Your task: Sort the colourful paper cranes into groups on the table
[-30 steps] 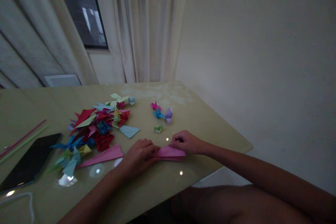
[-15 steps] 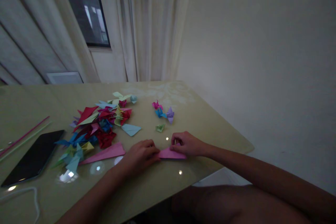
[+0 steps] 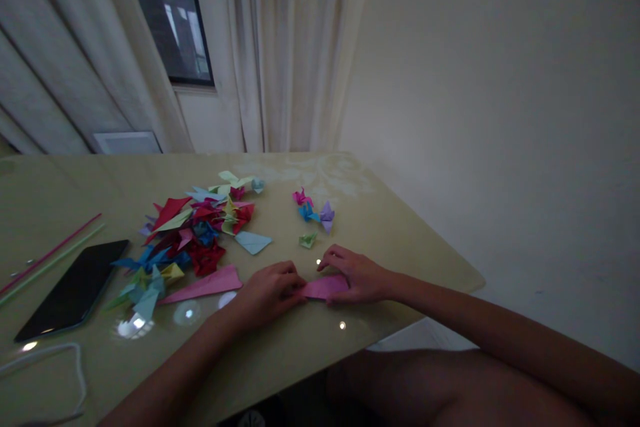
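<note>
A folded pink paper (image 3: 320,286) lies on the yellowish table (image 3: 300,360) between my two hands. My left hand (image 3: 267,290) pinches its left end, fingers curled together. My right hand (image 3: 353,273) rests on its right part, thumb under the near edge and fingers pressing down on top. Another long pink folded sheet (image 3: 205,284) lies flat just left of my left hand.
A heap of coloured origami pieces (image 3: 190,240) sits left of centre, with a few small folded figures (image 3: 314,210) and a green one (image 3: 307,239) beyond my hands. A dark phone (image 3: 73,288), two straws (image 3: 50,257) and a white cable (image 3: 50,363) lie at far left. The table edge runs at right.
My right hand has slid from the paper's top edge onto its right part, covering more of it. The view has shifted slightly; my left hand stays on the left end.
</note>
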